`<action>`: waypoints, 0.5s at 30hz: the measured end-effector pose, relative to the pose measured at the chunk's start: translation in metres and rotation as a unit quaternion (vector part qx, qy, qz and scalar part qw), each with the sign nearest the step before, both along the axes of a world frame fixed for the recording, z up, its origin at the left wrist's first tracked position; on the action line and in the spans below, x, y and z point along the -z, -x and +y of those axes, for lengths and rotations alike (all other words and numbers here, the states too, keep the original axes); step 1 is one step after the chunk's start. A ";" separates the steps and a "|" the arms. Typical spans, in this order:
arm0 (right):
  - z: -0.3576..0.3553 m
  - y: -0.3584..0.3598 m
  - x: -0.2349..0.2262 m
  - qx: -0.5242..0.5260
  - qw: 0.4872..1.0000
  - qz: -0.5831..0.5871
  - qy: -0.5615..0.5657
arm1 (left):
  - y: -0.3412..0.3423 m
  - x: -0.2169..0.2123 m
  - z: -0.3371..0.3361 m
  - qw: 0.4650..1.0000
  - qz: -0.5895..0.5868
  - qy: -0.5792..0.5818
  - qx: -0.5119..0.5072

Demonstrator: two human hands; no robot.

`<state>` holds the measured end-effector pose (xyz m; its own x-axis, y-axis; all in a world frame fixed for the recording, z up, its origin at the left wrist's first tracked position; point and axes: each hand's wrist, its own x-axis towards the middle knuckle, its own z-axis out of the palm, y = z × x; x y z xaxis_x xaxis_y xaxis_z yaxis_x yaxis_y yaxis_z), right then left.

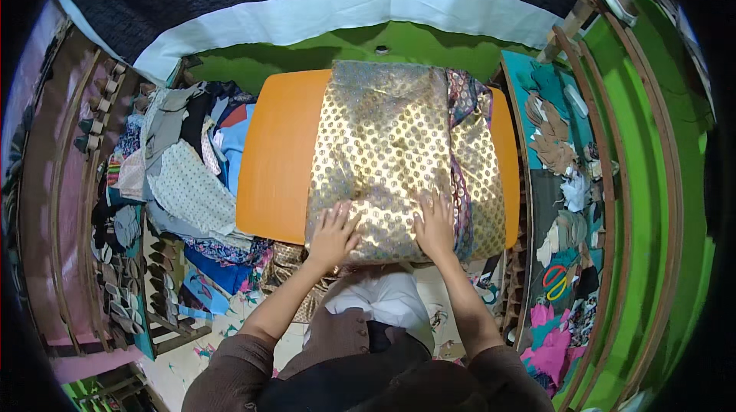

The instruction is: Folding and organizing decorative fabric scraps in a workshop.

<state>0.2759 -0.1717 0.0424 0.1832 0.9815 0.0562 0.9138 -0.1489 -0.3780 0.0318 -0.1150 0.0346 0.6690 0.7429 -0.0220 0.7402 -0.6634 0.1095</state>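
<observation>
Gold patterned fabric (387,128), shiny and dotted, lies folded across an orange table (280,151). Its right part shows a dark red and purple patterned border (461,182). Near the front edge, my left hand (335,234) rests flat on the fabric with its fingers spread. My right hand (435,226) lies flat on it too, farther right, close to the border. Neither hand holds anything. More of the gold cloth (287,274) hangs below the table's front left corner.
A heap of mixed clothes (188,174) stands left of the table. On the right, a shelf bears fabric scraps (548,132), scissors with red and yellow handles (556,283) and pink cloth (550,347). Wooden racks with shoes (123,305) line the left side.
</observation>
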 end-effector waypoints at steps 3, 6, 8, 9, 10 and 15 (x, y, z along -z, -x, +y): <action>-0.032 0.002 -0.006 0.039 0.994 0.055 -0.092 | 0.026 0.008 -0.024 0.996 -0.037 -0.010 -0.078; -0.083 -0.006 0.005 0.055 0.982 0.085 -0.161 | 0.044 0.018 -0.061 0.992 -0.048 -0.009 -0.115; -0.120 0.000 0.009 0.007 0.989 0.104 -0.108 | 0.056 0.020 -0.093 0.989 -0.039 -0.024 -0.139; -0.134 0.001 0.012 0.007 0.991 0.105 -0.086 | 0.057 0.026 -0.108 0.986 -0.072 0.003 -0.152; -0.148 0.007 0.014 0.007 0.991 0.109 -0.082 | 0.063 0.032 -0.122 0.986 -0.068 0.007 -0.152; -0.191 -0.010 0.045 0.067 0.976 0.207 0.026 | 0.043 0.046 -0.162 0.972 -0.093 0.132 -0.172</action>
